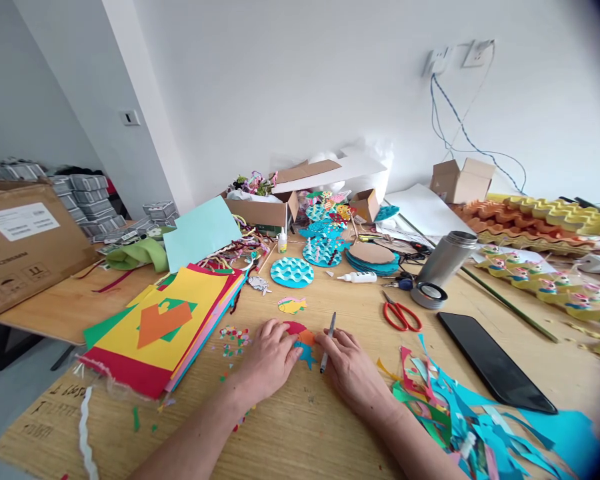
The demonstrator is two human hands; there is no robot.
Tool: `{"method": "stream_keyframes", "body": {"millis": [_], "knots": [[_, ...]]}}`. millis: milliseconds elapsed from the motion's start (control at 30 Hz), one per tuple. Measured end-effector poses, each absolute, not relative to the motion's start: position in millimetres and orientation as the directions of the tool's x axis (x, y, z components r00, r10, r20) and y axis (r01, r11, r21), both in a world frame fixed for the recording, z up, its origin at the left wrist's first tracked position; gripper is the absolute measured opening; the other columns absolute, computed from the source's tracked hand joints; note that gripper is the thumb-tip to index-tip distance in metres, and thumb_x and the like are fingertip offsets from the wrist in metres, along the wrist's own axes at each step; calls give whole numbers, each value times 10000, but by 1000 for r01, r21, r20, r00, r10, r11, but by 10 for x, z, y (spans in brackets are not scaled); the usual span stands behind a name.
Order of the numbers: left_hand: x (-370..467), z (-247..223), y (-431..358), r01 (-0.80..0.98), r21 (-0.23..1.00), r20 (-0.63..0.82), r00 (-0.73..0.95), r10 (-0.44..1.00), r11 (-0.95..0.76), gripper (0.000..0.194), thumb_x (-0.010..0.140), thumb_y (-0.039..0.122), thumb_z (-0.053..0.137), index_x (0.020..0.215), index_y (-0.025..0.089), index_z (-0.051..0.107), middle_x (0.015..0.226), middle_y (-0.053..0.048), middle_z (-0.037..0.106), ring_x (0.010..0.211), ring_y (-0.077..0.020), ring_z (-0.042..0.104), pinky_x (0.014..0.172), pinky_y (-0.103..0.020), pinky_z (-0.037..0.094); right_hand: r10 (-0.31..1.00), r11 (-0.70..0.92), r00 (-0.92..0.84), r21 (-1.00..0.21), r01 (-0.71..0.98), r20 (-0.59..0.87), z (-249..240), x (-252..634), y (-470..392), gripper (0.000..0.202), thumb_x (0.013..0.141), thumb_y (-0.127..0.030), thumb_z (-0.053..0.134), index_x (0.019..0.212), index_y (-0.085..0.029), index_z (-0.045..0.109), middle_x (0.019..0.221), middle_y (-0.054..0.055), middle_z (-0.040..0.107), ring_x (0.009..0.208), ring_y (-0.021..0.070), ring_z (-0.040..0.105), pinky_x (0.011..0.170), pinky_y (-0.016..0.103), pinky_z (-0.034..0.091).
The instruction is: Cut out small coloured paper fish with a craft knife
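Note:
My left hand (270, 353) rests on the table, its fingers bent and thumb against a small paper fish (306, 339) in red, orange and blue. Part of the fish is hidden under those fingers. In my right hand (353, 367) a pen (329, 343) is held between the fingers, pointing away from me. The right fingertips also touch the orange edge of the fish. Just beyond lies a yellow paper fish (293, 305) with a pink-edged back. Small paper dots (234, 339) are scattered left of my left hand.
Coloured paper sheets (180, 320) are stacked at left. Red-handled scissors (400, 313), a glue bottle (359, 277), a steel flask (447, 260) and a phone (495, 360) lie to the right. Paper scraps (460, 417) fill the near right. A blue wavy disc (291, 273) lies farther back.

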State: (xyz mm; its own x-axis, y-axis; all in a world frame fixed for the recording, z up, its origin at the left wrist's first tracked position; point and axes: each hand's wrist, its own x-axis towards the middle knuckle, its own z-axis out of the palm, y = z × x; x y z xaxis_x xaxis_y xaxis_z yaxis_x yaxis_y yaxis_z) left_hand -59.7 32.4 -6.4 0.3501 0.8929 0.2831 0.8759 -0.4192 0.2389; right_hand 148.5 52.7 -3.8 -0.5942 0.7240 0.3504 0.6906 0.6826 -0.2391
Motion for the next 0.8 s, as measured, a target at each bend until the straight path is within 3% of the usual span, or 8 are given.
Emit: {"method": "stream_keyframes", "body": {"millis": [167,267,500,633,800], "knots": [[-563,12,302,872,249,272,354,895,-421,305,990,310,477,1238,171,587,1285,-110,588,1209,-269,481,1052,-464,371,712,696,-609,-237,678,349,-33,1445,477,276,815,22,489,999,-144,612,827,89,688,844,250,593,799,348,462],[-562,44,292,860,261,264,374,889,-439,288,1002,295,454,1243,188,569,1281,-97,604,1215,-244,503,1101,-491,302,707,701,-610,-243,670,358,-38,1428,460,256,822,13,489,982,-147,608,773,68,663,777,236,579,735,328,454],[-626,-1,297,834,292,264,401,877,-469,287,948,199,521,1233,220,536,1267,-69,618,1257,-220,492,1149,-509,195,700,707,-601,-252,661,386,-53,1443,466,150,888,-56,504,953,-150,602,814,92,672,829,253,581,758,350,461],[-636,-25,305,824,312,275,398,875,-473,353,898,144,548,1242,219,513,1268,-67,611,1220,-218,514,1148,-506,200,677,723,-586,-249,645,445,-59,1407,450,117,899,-150,583,1015,-152,596,863,101,686,862,268,578,772,380,465],[-639,-53,321,810,334,289,399,870,-482,459,829,12,486,1252,184,529,1287,-89,586,1234,-227,481,1133,-481,249,593,798,-627,-264,542,505,-14,1316,362,101,881,-106,579,961,-166,585,825,79,663,833,248,548,729,354,448]]}}
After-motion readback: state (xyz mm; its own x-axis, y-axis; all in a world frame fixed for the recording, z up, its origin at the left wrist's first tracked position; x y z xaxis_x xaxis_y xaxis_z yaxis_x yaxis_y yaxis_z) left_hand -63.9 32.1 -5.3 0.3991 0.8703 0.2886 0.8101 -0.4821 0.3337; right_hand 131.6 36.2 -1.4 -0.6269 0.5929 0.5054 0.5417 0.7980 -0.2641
